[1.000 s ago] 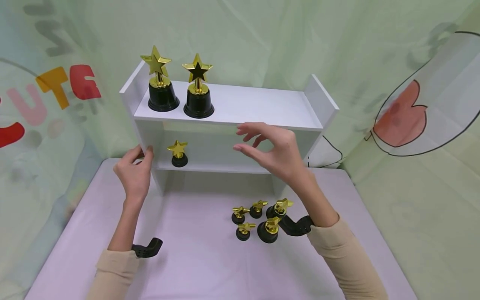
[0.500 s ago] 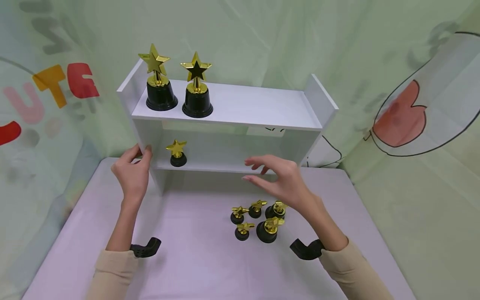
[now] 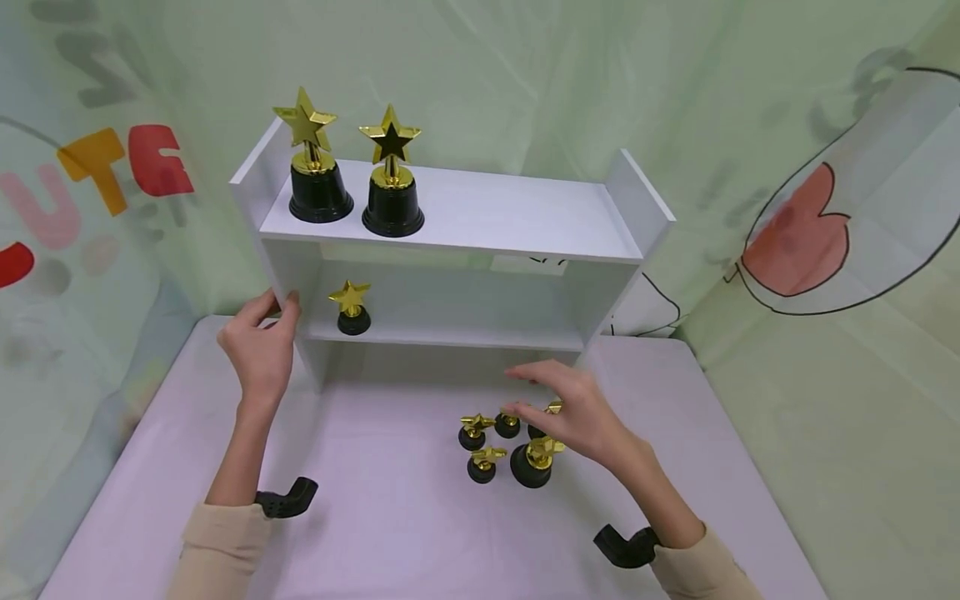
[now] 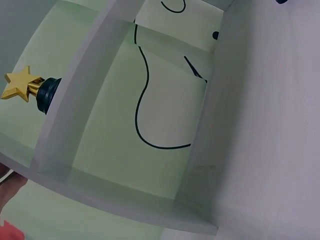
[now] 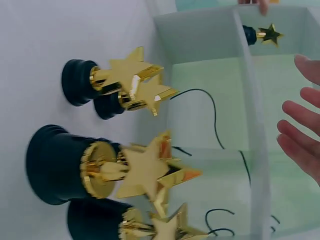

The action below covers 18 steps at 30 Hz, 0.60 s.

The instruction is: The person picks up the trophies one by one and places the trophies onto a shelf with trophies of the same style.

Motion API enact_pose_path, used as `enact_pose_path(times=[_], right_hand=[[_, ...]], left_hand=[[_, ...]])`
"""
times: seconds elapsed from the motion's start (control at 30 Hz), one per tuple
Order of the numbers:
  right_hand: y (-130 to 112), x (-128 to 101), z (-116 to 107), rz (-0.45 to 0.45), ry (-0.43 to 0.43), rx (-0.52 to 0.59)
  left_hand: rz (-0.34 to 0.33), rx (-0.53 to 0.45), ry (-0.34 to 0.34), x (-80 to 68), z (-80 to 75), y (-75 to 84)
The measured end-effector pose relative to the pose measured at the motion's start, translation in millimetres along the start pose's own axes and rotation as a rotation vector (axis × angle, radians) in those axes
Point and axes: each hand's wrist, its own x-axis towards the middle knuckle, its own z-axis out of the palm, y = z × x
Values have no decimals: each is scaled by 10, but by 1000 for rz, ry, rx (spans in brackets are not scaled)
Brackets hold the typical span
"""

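With the shelf (image 3: 517, 208) pinched by the left grip (image 3: 261, 346), 5 trophies (image 3: 531, 472) near the spread right grip (image 3: 576, 410) could be toppled if brushed.

Beige sleeves (image 3: 212, 567) end in broad, creased cuffs (image 3: 228, 527); just beside each cuff sits a black, elbow-shaped device (image 3: 291, 500), and beyond the cuffs both hands (image 3: 261, 350) are bare.

In front of the shelf (image 3: 510, 208), the right hand (image 3: 577, 412) partly hides 2 trophies (image 3: 507, 427). Beside the shelf, the left wrist view's edge cuts off the left hand (image 4: 11, 189). The right wrist view's bottom edge crops 1 trophy (image 5: 95, 224) before the shelf.
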Motion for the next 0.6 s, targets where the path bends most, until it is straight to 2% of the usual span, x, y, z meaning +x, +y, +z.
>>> enact_pose_path(times=[0.2, 0.37, 0.6], right_hand=[[33, -173, 48, 59, -12, -31], [50, -325, 137, 89, -57, -74], [49, -511, 238, 204, -96, -87]], left_hand=[[8, -6, -9, -4, -6, 8], [-6, -14, -12, -6, -14, 20], [-26, -7, -21, -10, -31, 39]])
